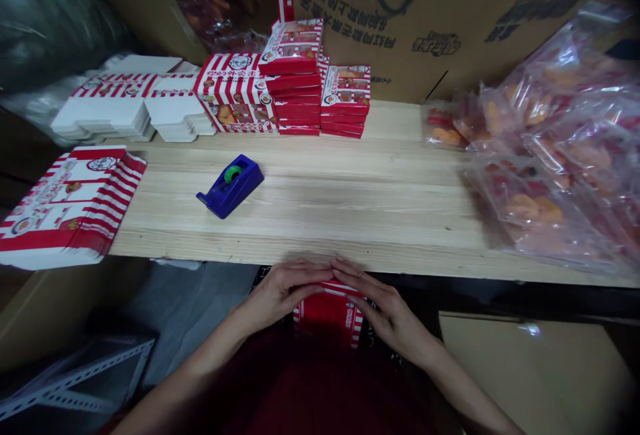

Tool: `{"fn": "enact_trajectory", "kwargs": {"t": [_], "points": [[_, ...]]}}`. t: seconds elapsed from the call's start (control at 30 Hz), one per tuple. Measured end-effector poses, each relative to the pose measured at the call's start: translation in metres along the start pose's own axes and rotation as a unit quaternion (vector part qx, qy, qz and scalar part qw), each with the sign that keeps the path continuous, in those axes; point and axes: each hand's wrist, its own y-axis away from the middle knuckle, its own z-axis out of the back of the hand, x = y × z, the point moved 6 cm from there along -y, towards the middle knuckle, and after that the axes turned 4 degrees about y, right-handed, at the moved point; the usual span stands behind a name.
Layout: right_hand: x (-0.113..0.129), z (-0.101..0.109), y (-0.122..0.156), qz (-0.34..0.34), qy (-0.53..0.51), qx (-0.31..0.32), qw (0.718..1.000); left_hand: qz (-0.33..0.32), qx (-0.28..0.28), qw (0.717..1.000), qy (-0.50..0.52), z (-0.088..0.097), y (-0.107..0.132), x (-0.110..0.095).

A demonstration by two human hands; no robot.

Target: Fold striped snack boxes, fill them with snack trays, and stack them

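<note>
Your left hand (pixel 277 294) and right hand (pixel 389 305) grip a red-striped carton (pixel 325 318). Ahead: blue tape dispenser (pixel 244 190); right: plastic packets (pixel 535 212).

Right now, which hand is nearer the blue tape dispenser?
Left. The left hand is on the red box, below and right of the tape dispenser in the picture; the right hand, on the box's other side, is farther right.

Two hands (pixel 277 292) on one red carton (pixel 325 315) at the surface's (pixel 350 208) front edge! One blue tape dispenser (pixel 233 188), one striped flat-carton stack (pixel 70 198) at the left edge, two white-flapped piles (pixel 117 110) and two red box stacks (pixel 300 102) towards the back; clear packets (pixel 555 155) rightward, too heaped to count!
</note>
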Motion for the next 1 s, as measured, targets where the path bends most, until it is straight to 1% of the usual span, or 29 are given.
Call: {"fn": "enact_trajectory", "kwargs": {"t": [0.07, 0.2, 0.27, 0.33, 0.43, 0.53, 0.6, 0.67, 0.77, 0.83, 0.9, 1.0], "points": [[-0.006, 0.001, 0.0, -0.004, -0.014, -0.038, 0.999, 0.001, 0.006, 1.0, 0.005, 0.0, -0.002, 0.004], [-0.021, 0.005, 0.004, -0.008, -0.037, -0.153, 0.987, 0.007, 0.017, 1.0, -0.005, 0.006, -0.004, 0.007], [-0.026, 0.005, 0.007, -0.009, -0.034, -0.18, 0.983, 0.007, 0.019, 1.0, -0.013, 0.009, -0.006, 0.006], [-0.026, 0.004, 0.007, -0.004, -0.022, -0.17, 0.985, -0.001, 0.025, 0.999, -0.031, 0.01, -0.009, 0.003], [-0.022, 0.003, 0.007, 0.008, -0.007, -0.143, 0.99, -0.022, 0.051, 0.997, -0.056, 0.005, -0.014, 0.001], [-0.02, 0.007, 0.005, 0.002, -0.009, -0.146, 0.989, -0.038, 0.053, 0.997, -0.033, -0.004, -0.018, 0.003], [-0.021, 0.01, 0.003, -0.007, -0.011, -0.153, 0.988, -0.039, 0.037, 0.999, -0.009, -0.007, -0.019, 0.006], [-0.022, 0.012, 0.002, -0.012, -0.008, -0.151, 0.988, -0.021, 0.009, 1.0, 0.004, -0.004, -0.018, 0.01], [-0.023, 0.016, 0.002, -0.025, -0.011, -0.15, 0.988, 0.039, -0.057, 0.998, 0.006, 0.012, -0.013, 0.017], [-0.024, 0.019, 0.003, -0.039, -0.018, -0.161, 0.986, 0.063, -0.093, 0.994, 0.015, 0.02, -0.007, 0.018], [-0.023, 0.017, 0.0, -0.043, -0.021, -0.155, 0.987, 0.066, -0.108, 0.991, 0.037, 0.02, -0.002, 0.016], [-0.016, 0.008, -0.011, -0.023, -0.01, -0.116, 0.993, 0.061, -0.12, 0.989, 0.059, 0.015, 0.001, 0.01]]}}
